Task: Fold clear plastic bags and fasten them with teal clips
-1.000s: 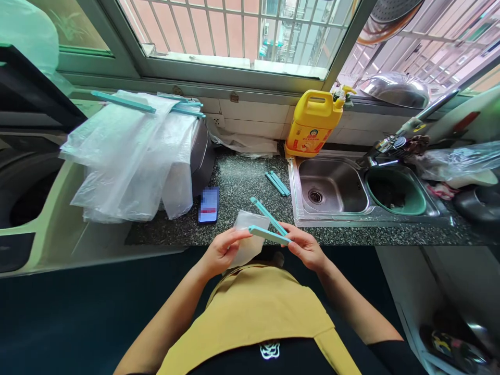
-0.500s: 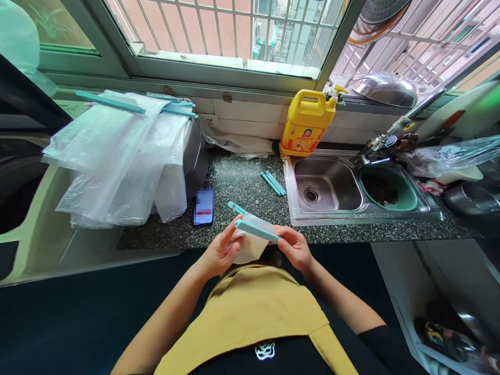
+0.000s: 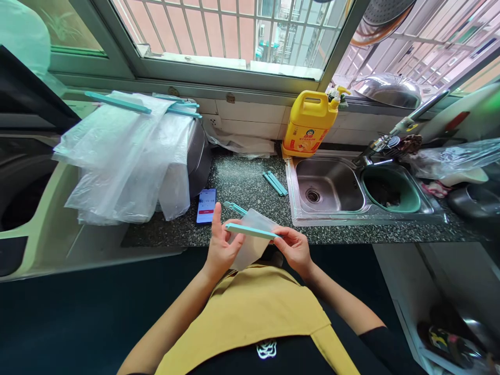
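My left hand holds a small clear plastic bag from below, thumb and fingers pressed on it and the index finger raised. My right hand pinches the hinged end of a teal sealing clip. The clip's two arms lie either side of the bag's top edge and stand slightly apart at the left end. Both hands are over the front edge of the dark speckled counter, just above my yellow apron.
A phone lies on the counter ahead of my left hand. Two more teal clips lie by the steel sink. A yellow jug stands behind. Clipped plastic bags drape over an appliance on the left.
The clip's arms have swung from a wide V to nearly together around the bag's top edge. My left index finger has lifted upward.
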{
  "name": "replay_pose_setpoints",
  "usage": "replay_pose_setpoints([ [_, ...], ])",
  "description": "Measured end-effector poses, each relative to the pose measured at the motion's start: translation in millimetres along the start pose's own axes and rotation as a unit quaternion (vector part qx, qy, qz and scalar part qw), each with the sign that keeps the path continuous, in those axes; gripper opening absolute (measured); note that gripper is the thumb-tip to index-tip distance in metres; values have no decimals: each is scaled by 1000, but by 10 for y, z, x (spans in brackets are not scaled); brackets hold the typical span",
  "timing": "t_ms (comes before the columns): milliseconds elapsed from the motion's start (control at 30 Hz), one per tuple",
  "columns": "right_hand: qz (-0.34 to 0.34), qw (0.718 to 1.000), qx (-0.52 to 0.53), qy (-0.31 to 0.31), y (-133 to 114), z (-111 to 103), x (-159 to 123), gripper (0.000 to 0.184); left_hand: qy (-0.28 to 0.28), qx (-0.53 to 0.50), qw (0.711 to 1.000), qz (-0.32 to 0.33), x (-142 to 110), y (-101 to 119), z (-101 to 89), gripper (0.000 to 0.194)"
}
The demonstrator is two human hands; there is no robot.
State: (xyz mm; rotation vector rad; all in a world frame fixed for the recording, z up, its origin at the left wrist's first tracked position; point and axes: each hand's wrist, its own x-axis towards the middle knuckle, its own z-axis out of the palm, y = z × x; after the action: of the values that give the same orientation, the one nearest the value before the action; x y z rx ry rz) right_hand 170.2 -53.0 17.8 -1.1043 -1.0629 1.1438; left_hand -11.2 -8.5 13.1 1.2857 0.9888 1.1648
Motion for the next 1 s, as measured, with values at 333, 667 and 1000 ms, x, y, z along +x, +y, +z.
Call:
replay_pose_setpoints([
  [333, -35, 998, -39, -31, 5, -42, 30, 18, -14, -17, 982, -189, 196, 195, 14, 39],
  [667, -4, 1000, -3, 12, 39, -11, 63, 30, 25, -124, 974, -187, 164, 210, 90, 43],
  [1000, 52, 998, -19, -18, -11, -75, 81, 43, 56, -144, 971, -182, 82, 179, 154, 39],
])
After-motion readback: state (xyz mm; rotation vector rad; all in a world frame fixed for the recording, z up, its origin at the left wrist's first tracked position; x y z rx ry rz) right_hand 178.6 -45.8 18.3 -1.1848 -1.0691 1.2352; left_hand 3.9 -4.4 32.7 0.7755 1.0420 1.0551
